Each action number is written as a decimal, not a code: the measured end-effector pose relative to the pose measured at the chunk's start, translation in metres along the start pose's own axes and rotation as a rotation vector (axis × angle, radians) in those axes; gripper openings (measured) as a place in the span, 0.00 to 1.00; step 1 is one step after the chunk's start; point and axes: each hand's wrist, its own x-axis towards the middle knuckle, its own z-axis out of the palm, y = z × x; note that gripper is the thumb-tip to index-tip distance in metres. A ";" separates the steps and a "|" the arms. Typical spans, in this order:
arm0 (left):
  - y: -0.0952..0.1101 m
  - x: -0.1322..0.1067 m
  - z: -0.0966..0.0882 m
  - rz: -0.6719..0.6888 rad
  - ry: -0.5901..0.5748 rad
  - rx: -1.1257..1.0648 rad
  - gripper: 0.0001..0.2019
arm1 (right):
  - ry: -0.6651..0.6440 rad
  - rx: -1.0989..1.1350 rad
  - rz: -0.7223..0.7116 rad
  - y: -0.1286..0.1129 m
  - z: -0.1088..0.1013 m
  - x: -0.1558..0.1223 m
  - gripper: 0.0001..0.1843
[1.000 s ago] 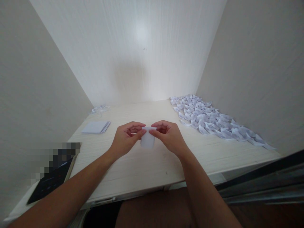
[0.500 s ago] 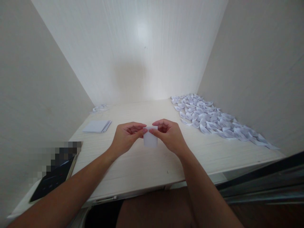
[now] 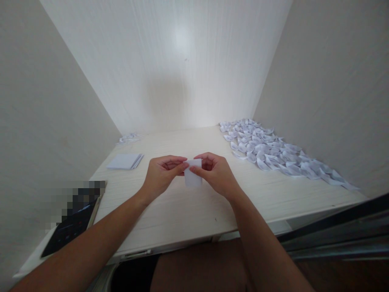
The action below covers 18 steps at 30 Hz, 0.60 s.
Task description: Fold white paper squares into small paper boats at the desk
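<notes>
A small white piece of paper (image 3: 193, 179) is held up over the middle of the table, between both hands. My left hand (image 3: 164, 172) pinches its upper left edge between thumb and fingers. On the opposite side, my right hand (image 3: 214, 170) grips the upper right part, its thumb lying across the front face. The fingertips behind the paper are partly hidden.
Many folded white paper pieces (image 3: 267, 152) lie heaped along the right wall. A stack of white paper (image 3: 125, 161) sits on the left of the table (image 3: 182, 219), with loose white strips (image 3: 129, 138) behind it. A dark-screened tablet (image 3: 68, 231) lies by my left forearm.
The paper's top edge has risen slightly on the right, and my right thumb has shifted a little along it. The view has moved very slightly; both hands keep their hold.
</notes>
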 end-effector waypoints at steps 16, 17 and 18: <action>-0.006 0.002 -0.002 -0.031 0.021 -0.124 0.14 | -0.063 -0.076 0.060 0.004 0.011 -0.002 0.16; -0.006 0.002 -0.002 -0.028 0.020 -0.126 0.14 | -0.061 -0.085 0.054 0.004 0.011 -0.002 0.16; -0.006 0.002 -0.003 -0.026 0.019 -0.127 0.14 | -0.061 -0.087 0.049 0.004 0.011 -0.002 0.16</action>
